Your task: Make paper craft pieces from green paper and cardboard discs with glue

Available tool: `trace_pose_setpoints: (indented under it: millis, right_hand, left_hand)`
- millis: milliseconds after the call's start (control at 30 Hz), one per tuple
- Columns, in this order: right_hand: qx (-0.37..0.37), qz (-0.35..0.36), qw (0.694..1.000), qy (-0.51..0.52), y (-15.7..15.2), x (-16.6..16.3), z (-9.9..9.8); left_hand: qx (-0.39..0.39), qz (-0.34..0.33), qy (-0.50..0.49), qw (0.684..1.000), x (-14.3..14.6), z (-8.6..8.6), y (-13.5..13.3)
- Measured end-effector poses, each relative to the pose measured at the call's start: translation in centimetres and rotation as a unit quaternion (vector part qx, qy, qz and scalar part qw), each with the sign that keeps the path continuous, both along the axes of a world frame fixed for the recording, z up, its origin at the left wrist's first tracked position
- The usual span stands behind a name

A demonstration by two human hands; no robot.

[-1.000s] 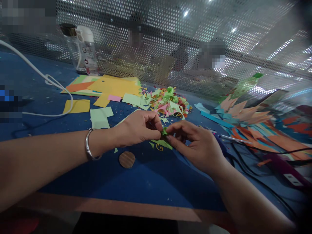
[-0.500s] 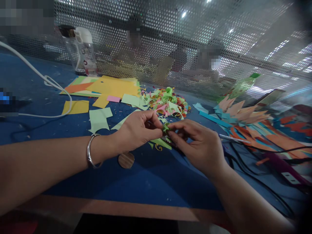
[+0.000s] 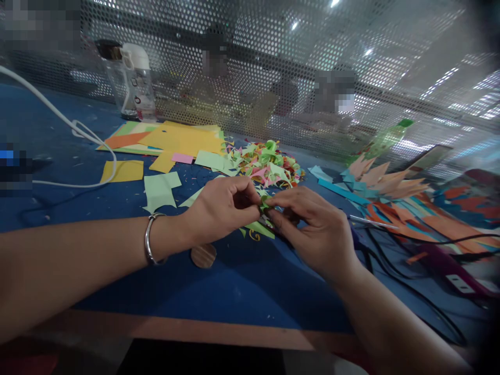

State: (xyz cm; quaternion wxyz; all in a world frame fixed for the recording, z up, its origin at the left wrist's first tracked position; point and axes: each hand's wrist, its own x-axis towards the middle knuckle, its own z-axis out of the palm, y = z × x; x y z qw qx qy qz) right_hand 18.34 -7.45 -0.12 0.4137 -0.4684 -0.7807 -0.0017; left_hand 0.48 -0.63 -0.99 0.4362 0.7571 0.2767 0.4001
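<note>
Between my fingertips is a small curled piece of green paper [image 3: 264, 203]. My left hand [image 3: 226, 208] pinches its left side with thumb and forefinger. On the other side, my right hand [image 3: 316, 229] is closed on it too, thumb below and forefinger above. Just beneath the hands lie a light green paper scrap [image 3: 262, 229] and a little yellow paper curl [image 3: 254, 235]. Closer to me, partly behind the left wrist, is a round brown cardboard disc [image 3: 203, 256]. A heap of colourful paper cuttings [image 3: 269, 164] sits right beyond the hands.
Yellow paper sheets [image 3: 183, 139] are stacked at the back left, near two clear bottles [image 3: 138, 83]. Orange and blue paper strips [image 3: 425, 213] spread on the right, beside a purple power strip [image 3: 453, 273] and black cables. A white cable [image 3: 97, 140] crosses the left. A perforated metal screen [image 3: 250, 67] stands behind.
Both hands keep their pinch on the green paper, which has turned slightly between the fingertips. The right hand has shifted a little to the left.
</note>
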Motion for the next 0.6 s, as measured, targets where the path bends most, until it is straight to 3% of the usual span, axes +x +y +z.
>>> trace_pose_setpoints:
  millis: [167, 600]
  right_hand:
    - [-0.006, 0.012, 1.000, -0.003, 0.13, -0.08, -0.08]
    - [-0.059, 0.031, 0.997, -0.041, 0.40, 0.35, -0.53]
  left_hand:
    - [0.028, 0.017, 0.016, 0.999, 0.00, -0.19, -0.11]
    - [-0.039, -0.051, 0.068, 0.996, -0.32, -0.02, 0.77]
